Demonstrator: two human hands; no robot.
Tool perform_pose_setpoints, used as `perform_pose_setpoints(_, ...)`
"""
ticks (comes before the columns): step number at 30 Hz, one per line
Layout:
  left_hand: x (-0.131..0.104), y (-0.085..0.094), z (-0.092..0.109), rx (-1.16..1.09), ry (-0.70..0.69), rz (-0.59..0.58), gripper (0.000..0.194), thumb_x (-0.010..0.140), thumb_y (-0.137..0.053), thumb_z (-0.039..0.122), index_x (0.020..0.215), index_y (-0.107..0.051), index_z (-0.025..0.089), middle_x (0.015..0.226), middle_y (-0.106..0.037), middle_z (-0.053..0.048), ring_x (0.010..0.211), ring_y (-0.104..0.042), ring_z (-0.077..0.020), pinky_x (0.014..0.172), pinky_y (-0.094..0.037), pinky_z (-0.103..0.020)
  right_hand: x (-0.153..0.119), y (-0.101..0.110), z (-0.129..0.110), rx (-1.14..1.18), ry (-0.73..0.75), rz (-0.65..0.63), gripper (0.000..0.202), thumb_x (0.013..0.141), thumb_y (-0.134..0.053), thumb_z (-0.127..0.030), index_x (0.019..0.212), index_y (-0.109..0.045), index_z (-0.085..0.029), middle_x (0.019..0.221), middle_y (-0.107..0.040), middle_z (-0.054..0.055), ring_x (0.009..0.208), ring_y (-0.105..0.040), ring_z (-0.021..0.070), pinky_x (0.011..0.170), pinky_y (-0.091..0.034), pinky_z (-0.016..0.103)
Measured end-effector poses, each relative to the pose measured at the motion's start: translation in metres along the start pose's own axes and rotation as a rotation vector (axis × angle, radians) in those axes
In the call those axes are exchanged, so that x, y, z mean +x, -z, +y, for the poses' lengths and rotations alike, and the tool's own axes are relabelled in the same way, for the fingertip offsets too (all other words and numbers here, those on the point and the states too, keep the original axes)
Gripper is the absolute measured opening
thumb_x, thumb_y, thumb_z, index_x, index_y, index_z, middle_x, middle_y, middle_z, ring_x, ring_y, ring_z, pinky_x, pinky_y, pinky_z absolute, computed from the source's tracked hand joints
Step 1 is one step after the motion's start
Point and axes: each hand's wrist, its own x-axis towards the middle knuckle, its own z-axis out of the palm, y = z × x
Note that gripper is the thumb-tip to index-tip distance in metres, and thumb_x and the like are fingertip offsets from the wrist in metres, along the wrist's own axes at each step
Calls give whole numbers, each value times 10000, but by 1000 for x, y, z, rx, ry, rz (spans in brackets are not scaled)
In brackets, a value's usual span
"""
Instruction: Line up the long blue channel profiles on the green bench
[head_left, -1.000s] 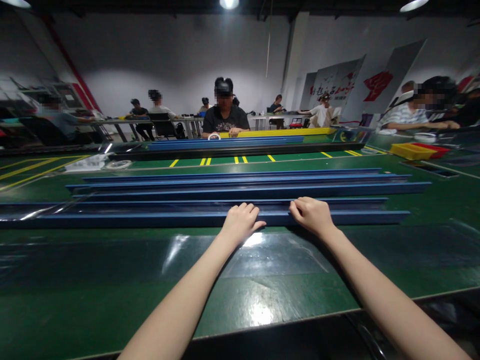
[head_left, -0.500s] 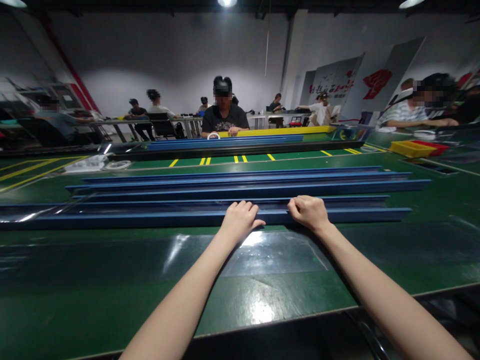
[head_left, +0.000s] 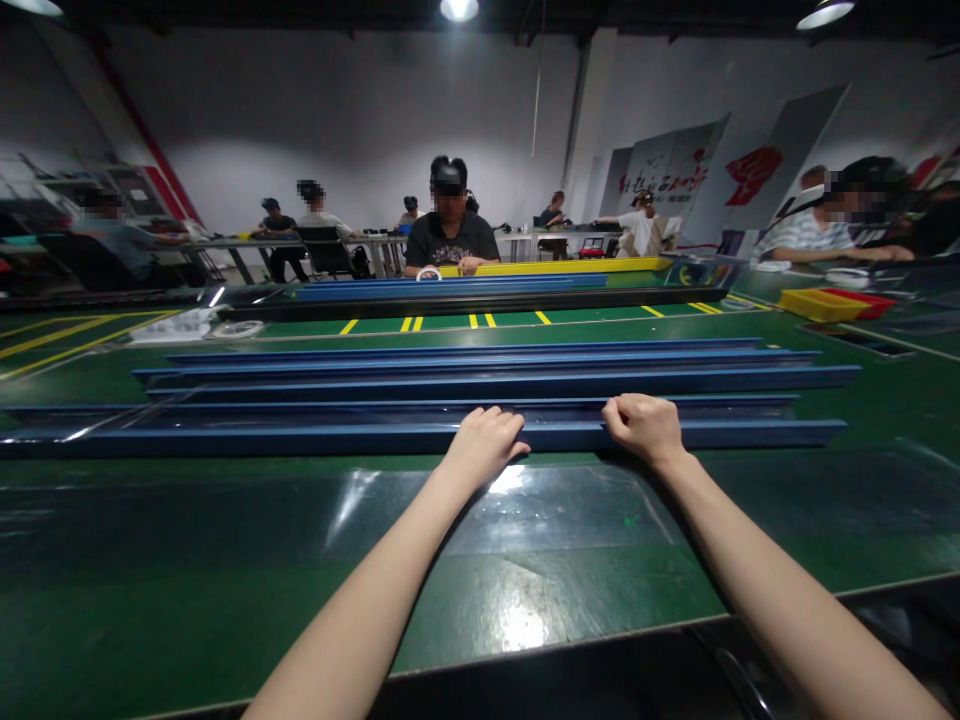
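Observation:
A long blue channel strip (head_left: pixel 300 440) with raised edges lies across the green table in front of me. My left hand (head_left: pixel 491 440) is closed over its near wall, fingertips inside the channel and thumb on the outer face. Further right along that same wall, my right hand (head_left: pixel 643 425) is curled in a fist around the edge; its thumb and fingertips are partly hidden. Clear film shines at the channel's left part. Between the channel and my body a transparent plastic sheet (head_left: pixel 420 510) lies flat under my forearms.
More blue channels (head_left: pixel 375 385) lie parallel just behind. Beyond them are a black strip (head_left: pixel 450 302), a yellow strip (head_left: pixel 555 266) and a person (head_left: pixel 452 235) seated opposite. A yellow tray (head_left: pixel 817 303) and a red tray (head_left: pixel 870 303) sit at the right. The table's front edge (head_left: pixel 637 628) is close.
The near blue channel has slid a little to the right, along with my right hand. My left hand has stayed almost in place, so the hands are further apart.

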Motion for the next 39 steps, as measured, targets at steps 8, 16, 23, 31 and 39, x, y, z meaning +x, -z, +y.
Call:
perform_pose_setpoints(8,0,2,-2,0,-10,-1,231,781,-530,410,796,-512,180,775,-614,-13,787,-543,-166,631,-358,-255,1,1,-1,3,-13,-20,408,759,-366,-286,385,-469,-159,442,-546,25,410,-427,83,439,-196,226)
perform_pose_setpoints(16,1,3,0,7,-2,-35,236,802,-493,417,807,-517,181,766,-614,-21,775,-551,-168,603,-360,-248,1,0,-1,9,-37,-41,407,764,-365,-297,399,-477,-158,457,-556,27,429,-443,88,444,-195,226)
perform_pose_setpoints(23,1,4,-1,12,5,-52,237,804,-489,419,804,-510,183,765,-617,-22,779,-553,-173,601,-365,-247,1,3,-3,2,-48,-55,413,764,-359,-299,395,-477,-158,454,-553,30,427,-438,90,442,-190,230)
perform_pose_setpoints(31,0,2,0,1,83,-58,315,787,-490,466,908,-474,175,800,-607,-48,767,-570,-180,639,-395,-254,2,2,-3,15,-39,-43,414,760,-363,-299,387,-472,-159,443,-546,29,416,-427,88,443,-190,228)
perform_pose_setpoints(39,0,5,0,-26,131,-52,312,782,-483,488,867,-489,188,785,-598,-33,755,-570,-180,617,-396,-249,1,1,-2,19,-50,-48,410,758,-362,-302,391,-476,-160,451,-552,28,419,-426,87,446,-188,230)
